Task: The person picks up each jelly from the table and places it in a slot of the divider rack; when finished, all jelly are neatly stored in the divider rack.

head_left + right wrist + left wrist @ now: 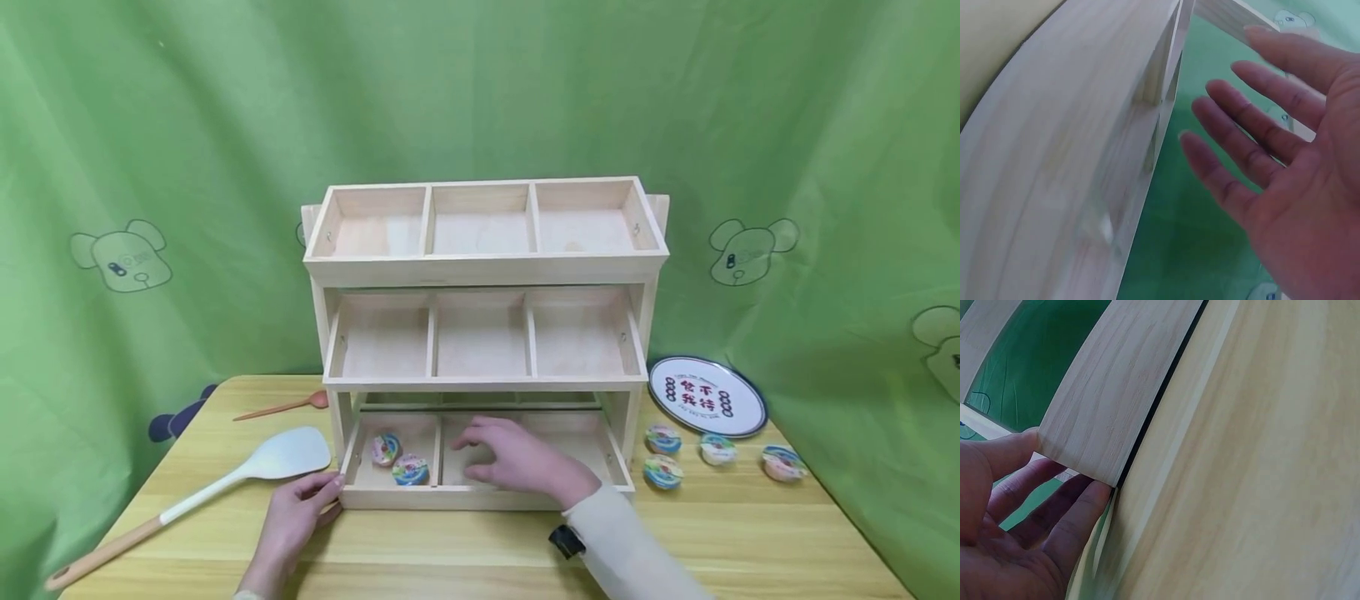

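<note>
A three-tier wooden rack (pixel 480 273) stands on the table, its tiers stepped and divided into compartments. My left hand (pixel 296 517) grips the left front corner of the bottom tray (pixel 480 498); in the left wrist view the thumb lies at its upper edge and the fingers (pixel 1079 515) at its end. Two small jelly cups (pixel 386 450) with printed lids lie in that tray's left compartment. Over the tray, right of the divider, hovers my right hand (pixel 517 458), fingers apart and nothing in them. The right wrist view shows its spread fingers (pixel 1229 181) beside the wood.
Right of the rack lie several more jelly cups (pixel 717 450), before an oval plate (pixel 693 398) with red characters. On the left are a white spatula (pixel 285 454) with a wooden handle and a small red spoon (pixel 318 399). A green curtain (pixel 480 92) hangs behind.
</note>
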A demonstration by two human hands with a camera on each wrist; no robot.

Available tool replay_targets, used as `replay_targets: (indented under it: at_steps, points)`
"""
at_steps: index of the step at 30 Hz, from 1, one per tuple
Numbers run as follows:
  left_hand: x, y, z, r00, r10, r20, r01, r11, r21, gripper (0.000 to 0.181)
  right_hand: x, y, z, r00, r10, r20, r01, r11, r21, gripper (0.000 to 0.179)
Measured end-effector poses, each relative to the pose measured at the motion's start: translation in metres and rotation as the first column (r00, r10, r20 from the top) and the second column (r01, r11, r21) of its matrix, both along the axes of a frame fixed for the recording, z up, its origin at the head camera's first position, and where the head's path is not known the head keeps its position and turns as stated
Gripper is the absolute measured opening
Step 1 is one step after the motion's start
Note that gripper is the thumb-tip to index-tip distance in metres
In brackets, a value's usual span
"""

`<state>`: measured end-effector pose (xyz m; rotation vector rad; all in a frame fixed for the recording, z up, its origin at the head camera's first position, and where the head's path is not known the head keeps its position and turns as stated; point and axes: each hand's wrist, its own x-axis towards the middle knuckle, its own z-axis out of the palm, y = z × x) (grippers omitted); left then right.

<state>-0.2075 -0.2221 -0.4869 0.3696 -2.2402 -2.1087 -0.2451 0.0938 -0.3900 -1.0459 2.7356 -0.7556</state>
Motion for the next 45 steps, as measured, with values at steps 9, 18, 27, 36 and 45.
replay_targets:
  at_steps: [9, 18, 27, 36, 45]
  points:
    - [-0.001, 0.002, 0.001, 1.0, -0.002, -0.014, 0.002, 1.0, 0.008, 0.028, 0.01, 0.037, 0.005, 0.999, -0.028, -0.043, 0.027, 0.999, -0.031, 0.039]
    - [0.0, 0.0, 0.0, 1.0, -0.001, -0.01, 0.001, 1.0, 0.012, 0.03, 0.02, 0.061, 0.009, 0.992, -0.059, -0.112, 0.059, 0.998, -0.001, 0.039]
    - [0.0, 0.0, 0.001, 1.0, -0.003, -0.007, 0.004, 1.0, 0.017, 0.03, 0.034, 0.098, 0.015, 0.966, -0.147, -0.215, 0.156, 0.987, 0.026, 0.041]
    - [-0.001, 0.002, -0.001, 1.0, -0.002, -0.01, 0.002, 1.0, 0.024, 0.028, 0.042, 0.138, 0.015, 0.948, -0.232, -0.216, 0.239, 0.971, 0.008, 0.04]
    - [0.0, 0.001, 0.0, 1.0, 0.002, -0.003, -0.002, 1.0, 0.01, 0.031, 0.043, 0.16, 0.011, 0.927, -0.242, -0.285, 0.253, 0.968, -0.001, 0.035]
